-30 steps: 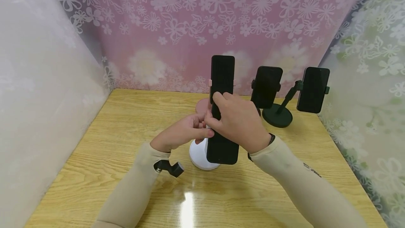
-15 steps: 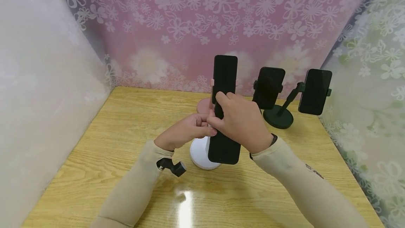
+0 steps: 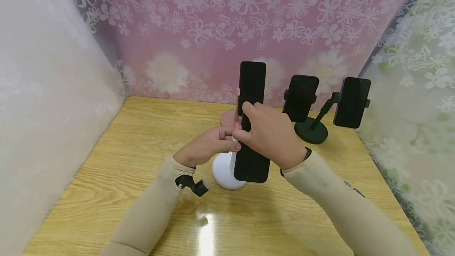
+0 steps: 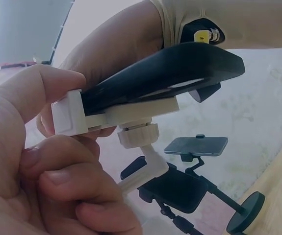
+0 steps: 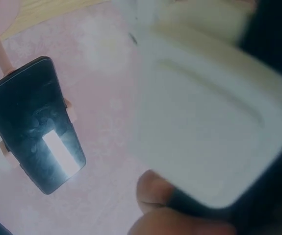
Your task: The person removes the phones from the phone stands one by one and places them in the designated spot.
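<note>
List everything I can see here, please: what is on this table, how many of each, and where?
Phones: four, black; one held in the white stand's clamp, one on the pink stand behind, two at the right rear.
White stand: one, table centre.
Pink stand: one, behind the white one.
Black stands: round base at right rear; whether one or two bases, cannot tell.
Table: one, light wood.
Curtains: pink floral behind, white at the sides.
Left hand: pinches the white clamp.
Right hand: grips the front phone.

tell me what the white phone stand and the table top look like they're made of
White phone stand: probably moulded plastic, matte, going by its smooth, uniform clamp and ball joint in the left wrist view. Table top: wood or wood-look laminate with visible grain; a bright reflection near the front edge suggests a glossy finish.
</note>
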